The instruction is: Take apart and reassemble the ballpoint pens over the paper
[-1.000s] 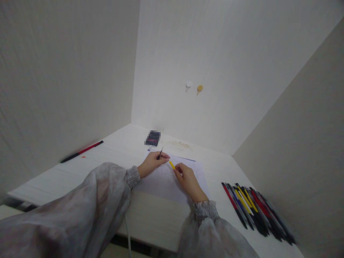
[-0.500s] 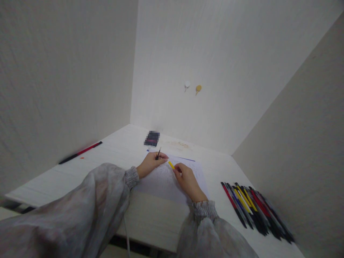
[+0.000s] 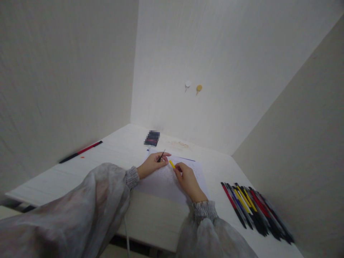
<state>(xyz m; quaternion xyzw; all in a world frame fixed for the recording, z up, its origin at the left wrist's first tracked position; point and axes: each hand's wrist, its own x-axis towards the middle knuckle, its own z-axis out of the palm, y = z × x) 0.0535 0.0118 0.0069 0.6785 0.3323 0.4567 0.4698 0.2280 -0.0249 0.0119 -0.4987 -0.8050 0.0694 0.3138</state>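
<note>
My left hand (image 3: 153, 163) is closed around a thin black pen piece (image 3: 161, 156), whose narrow tip points up and to the right past the fingers. A short yellow tube (image 3: 172, 164), like a pen cap or barrel, is pinched between the thumb and fingers of my right hand (image 3: 187, 180). Its free end faces my left fingertips, with a small gap between. Both hands are over a white sheet of paper (image 3: 163, 188) with faint marks on it. The end of the yellow tube inside my right fingers is hidden.
Several pens (image 3: 255, 208) in red, yellow, grey and black lie in a row at the right. One red and black pen (image 3: 80, 152) rests along the left wall. A blurred-out phone-like object (image 3: 152, 138) lies at the back. Two hooks (image 3: 199, 88) are on the wall.
In my left hand the black pen piece has tilted further right, and its fingers have shifted slightly. The yellow tube has moved a little to the right; my right hand is almost still.
</note>
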